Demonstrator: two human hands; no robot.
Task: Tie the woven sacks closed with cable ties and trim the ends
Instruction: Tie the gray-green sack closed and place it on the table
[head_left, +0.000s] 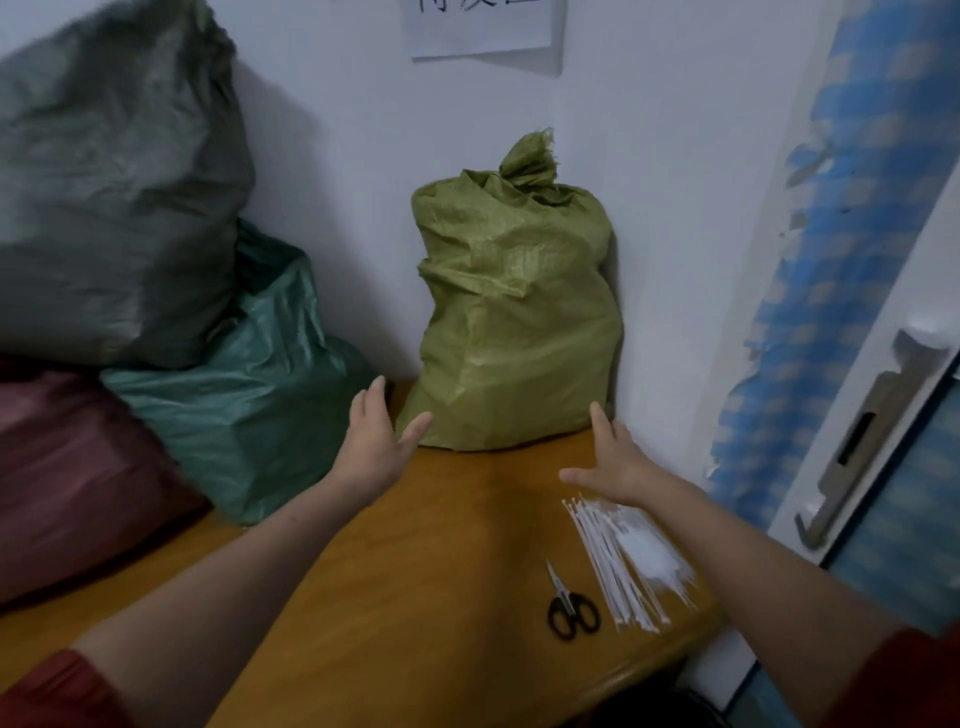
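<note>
Piled sacks (119, 208) at left are cut off by the frame. Left hand (376, 436) and right hand (618, 462), fingers straight and holding nothing, flank the base of the green sack (514, 322) standing on the table (415, 571). Grip low on both sides, keep it upright. Scissors (569, 608) and cable ties (618, 561) lie to the right. Can't tell if the bunched neck has a tie.

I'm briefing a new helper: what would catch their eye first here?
The olive-green sack stands upright on the wooden table, neck bunched on top. Left of it lies a pile of grey, teal and red sacks; near the right edge, white cable ties lie beside black scissors.
</note>
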